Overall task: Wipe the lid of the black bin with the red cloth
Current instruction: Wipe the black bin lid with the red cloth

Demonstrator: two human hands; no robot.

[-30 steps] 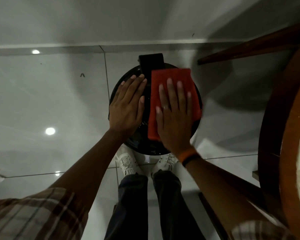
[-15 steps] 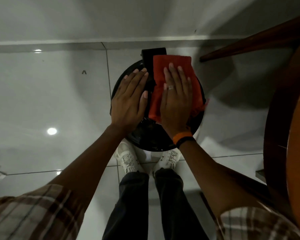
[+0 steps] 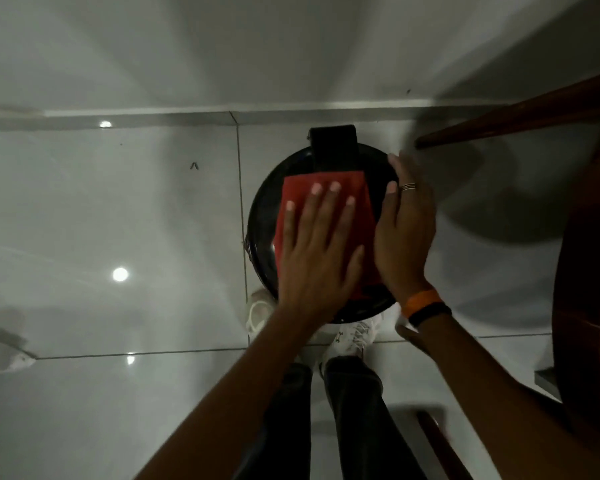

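Lid [image 3: 262, 216] of bin at frame centre, cloth [image 3: 326, 188] spread on it.
I see my left hand [image 3: 317, 251] flat, fingers splayed, pressing the cloth; right hand [image 3: 404, 233] open, resting beside it.

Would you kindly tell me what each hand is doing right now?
Left hand: open, flat, pressing the red cloth on the black bin lid.
Right hand: open, fingers together, holding nothing, at the lid's right side.

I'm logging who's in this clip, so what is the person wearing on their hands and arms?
Both forearms are bare. The right hand has a thin banded ring on one finger, and its wrist carries an orange band next to a black band. The left hand wears nothing.
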